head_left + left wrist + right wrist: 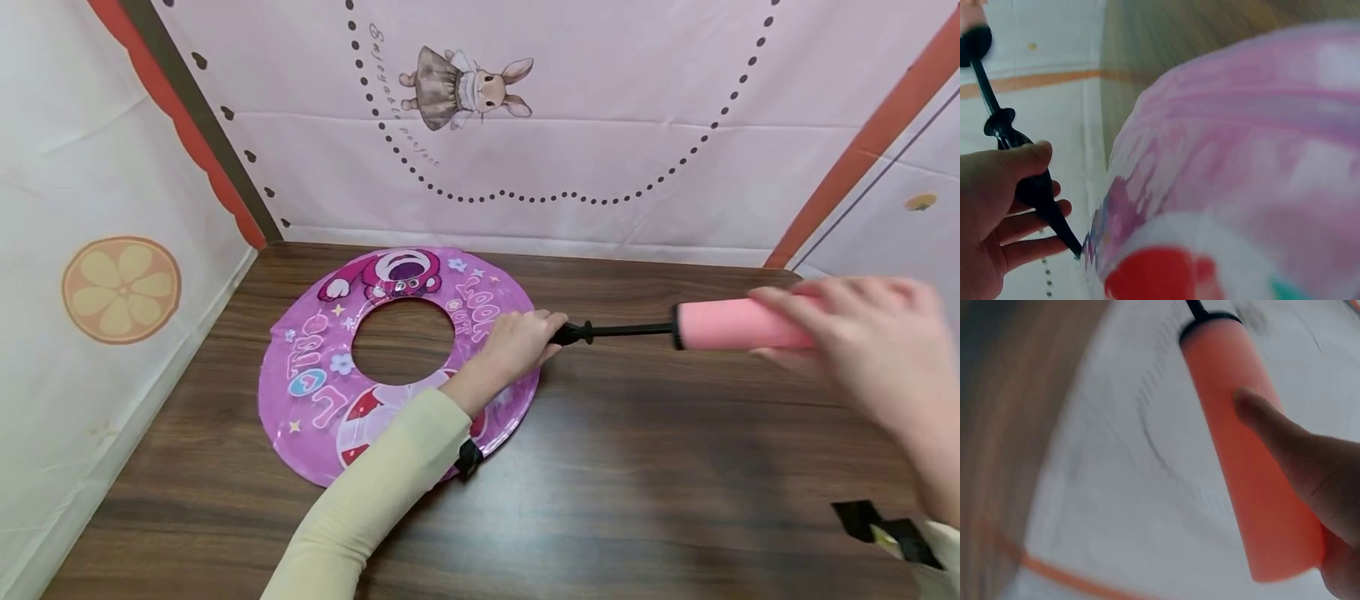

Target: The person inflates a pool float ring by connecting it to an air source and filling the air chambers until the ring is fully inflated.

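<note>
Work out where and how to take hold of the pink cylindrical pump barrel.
Probably around the right half of the pink cylindrical pump barrel, coming from the person's right as the right hand does: its straight, round body suits a wrapped grip, while the thin black rod leaves its left end.

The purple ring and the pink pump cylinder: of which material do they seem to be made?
Purple ring: probably thin, glossy plastic film, perhaps vinyl; the left wrist view shows pale reflections and creases near its edge.

Pink pump cylinder: likely rigid plastic, smooth and rather matte; its sides run straight, without sharp highlights.
</note>
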### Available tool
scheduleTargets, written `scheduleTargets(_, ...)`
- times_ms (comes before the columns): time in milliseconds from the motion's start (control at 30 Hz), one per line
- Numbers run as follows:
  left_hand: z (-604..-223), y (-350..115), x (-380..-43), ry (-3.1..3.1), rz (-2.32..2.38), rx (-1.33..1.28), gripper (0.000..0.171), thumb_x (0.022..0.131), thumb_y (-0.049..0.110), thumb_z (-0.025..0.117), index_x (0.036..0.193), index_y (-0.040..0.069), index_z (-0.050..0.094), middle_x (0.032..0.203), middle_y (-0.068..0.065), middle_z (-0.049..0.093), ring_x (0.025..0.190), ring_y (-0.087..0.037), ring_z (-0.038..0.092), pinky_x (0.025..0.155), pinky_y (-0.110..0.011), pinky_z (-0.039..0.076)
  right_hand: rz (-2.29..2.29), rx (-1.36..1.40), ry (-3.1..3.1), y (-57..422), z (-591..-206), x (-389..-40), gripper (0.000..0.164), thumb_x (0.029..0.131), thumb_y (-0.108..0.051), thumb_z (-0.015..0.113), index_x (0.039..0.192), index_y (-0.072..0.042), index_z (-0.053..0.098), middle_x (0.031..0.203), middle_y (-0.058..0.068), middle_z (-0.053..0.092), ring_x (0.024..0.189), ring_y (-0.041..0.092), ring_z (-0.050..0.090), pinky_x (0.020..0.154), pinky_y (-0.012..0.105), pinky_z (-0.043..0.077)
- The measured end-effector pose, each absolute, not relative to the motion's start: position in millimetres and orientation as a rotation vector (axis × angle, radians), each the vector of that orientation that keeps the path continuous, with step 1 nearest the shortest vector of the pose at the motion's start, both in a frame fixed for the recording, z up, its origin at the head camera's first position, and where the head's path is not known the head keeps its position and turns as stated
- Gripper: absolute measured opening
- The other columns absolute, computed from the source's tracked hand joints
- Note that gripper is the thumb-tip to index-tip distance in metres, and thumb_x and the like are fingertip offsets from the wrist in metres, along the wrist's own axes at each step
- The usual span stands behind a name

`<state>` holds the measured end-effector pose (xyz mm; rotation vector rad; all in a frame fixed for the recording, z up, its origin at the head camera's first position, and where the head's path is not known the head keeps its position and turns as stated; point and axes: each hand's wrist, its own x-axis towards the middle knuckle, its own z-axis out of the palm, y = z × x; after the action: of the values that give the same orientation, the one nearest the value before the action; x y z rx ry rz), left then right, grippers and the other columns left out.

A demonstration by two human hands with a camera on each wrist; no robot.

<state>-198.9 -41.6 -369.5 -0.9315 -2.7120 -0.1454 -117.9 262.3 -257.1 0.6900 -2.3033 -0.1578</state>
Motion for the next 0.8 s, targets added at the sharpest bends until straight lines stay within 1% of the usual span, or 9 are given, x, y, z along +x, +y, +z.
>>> scheduleTargets(100, -368, -37, -197, -2.724, -0.156, -0.947, 0.029, 0.085, 0.033, 0.065, 0.106, 0.015, 0.062, 0.093, -0.001, 0.068, 0.073, -0.018, 0.065, 0.056, -0.03, 0.052, -0.161, 0.721, -2.285, 236, -272, -124, 0.068, 0.092, -0.064, 0.018, 0.106, -0.016, 0.063, 0.086, 0.015, 0.06, 0.079, 0.04, 0.053, 0.067, 0.057, 0.034)
scheduleTargets(200, -370, -36, -196, -2.756, -0.155, -0.937, 0.028, 0.084, 0.032, 0.065, 0.106, 0.014, 0.062, 0.093, -0.003, 0.067, 0.075, -0.018, 0.065, 0.058, -0.03, 0.053, -0.165, 0.753, -2.25, 218, -288, -132, 0.06, 0.093, -0.058, 0.021, 0.108, -0.016, 0.062, 0.086, 0.016, 0.059, 0.077, 0.041, 0.052, 0.065, 0.057, 0.035)
scheduleTargets(333, -372, -36, -195, -2.774, -0.179, -0.921, 0.026, 0.084, 0.031, 0.066, 0.103, 0.014, 0.063, 0.091, -0.003, 0.067, 0.075, -0.017, 0.064, 0.058, -0.03, 0.052, -0.182, 0.761, -2.214, 202, -302, -137, 0.049, 0.089, -0.05, 0.033, 0.108, -0.015, 0.061, 0.085, 0.016, 0.058, 0.074, 0.04, 0.053, 0.066, 0.057, 0.037)
scheduleTargets(433, -373, -37, -195, -2.754, -0.183, -0.939, 0.027, 0.083, 0.032, 0.067, 0.102, 0.014, 0.063, 0.09, -0.002, 0.067, 0.075, -0.017, 0.064, 0.058, -0.03, 0.052, -0.177, 0.764, -2.201, 198, -306, -138, 0.043, 0.085, -0.046, 0.041, 0.108, -0.014, 0.061, 0.085, 0.016, 0.058, 0.074, 0.039, 0.053, 0.068, 0.057, 0.037)
scheduleTargets(467, -372, -37, -196, -2.749, -0.185, -0.946, 0.027, 0.083, 0.032, 0.067, 0.103, 0.014, 0.063, 0.091, -0.002, 0.067, 0.076, -0.016, 0.065, 0.059, -0.03, 0.052, -0.17, 0.769, -2.194, 199, -306, -139, 0.043, 0.084, -0.045, 0.041, 0.108, -0.015, 0.061, 0.085, 0.016, 0.059, 0.075, 0.039, 0.054, 0.068, 0.056, 0.038)
scheduleTargets(533, -372, -37, -196, -2.752, -0.189, -0.956, 0.03, 0.082, 0.032, 0.068, 0.106, 0.015, 0.064, 0.094, -0.002, 0.068, 0.078, -0.017, 0.065, 0.061, -0.03, 0.053, -0.155, 0.777, -2.193, 202, -305, -138, 0.045, 0.084, -0.048, 0.04, 0.108, -0.016, 0.061, 0.086, 0.015, 0.06, 0.075, 0.038, 0.054, 0.068, 0.055, 0.038)
scheduleTargets(633, -371, -38, -197, -2.775, -0.198, -0.945, 0.034, 0.083, 0.032, 0.068, 0.113, 0.016, 0.063, 0.098, -0.002, 0.068, 0.081, -0.017, 0.065, 0.063, -0.029, 0.053, -0.153, 0.776, -2.232, 212, -298, -135, 0.051, 0.089, -0.054, 0.033, 0.109, -0.017, 0.062, 0.088, 0.014, 0.061, 0.078, 0.039, 0.055, 0.067, 0.055, 0.038)
scheduleTargets(767, -370, -39, -198, -2.8, -0.184, -0.931, 0.037, 0.083, 0.033, 0.067, 0.116, 0.018, 0.062, 0.098, -0.002, 0.067, 0.08, -0.018, 0.065, 0.062, -0.03, 0.053, -0.16, 0.748, -2.266, 234, -284, -126, 0.062, 0.092, -0.062, 0.023, 0.109, -0.017, 0.063, 0.088, 0.013, 0.063, 0.079, 0.038, 0.056, 0.067, 0.054, 0.038)
scheduleTargets(800, -370, -39, -198, -2.803, -0.178, -0.934, 0.037, 0.083, 0.034, 0.067, 0.116, 0.018, 0.061, 0.098, -0.002, 0.067, 0.08, -0.018, 0.065, 0.062, -0.03, 0.053, -0.149, 0.737, -2.258, 240, -281, -124, 0.063, 0.091, -0.063, 0.023, 0.108, -0.017, 0.064, 0.087, 0.013, 0.063, 0.079, 0.038, 0.056, 0.066, 0.054, 0.038)
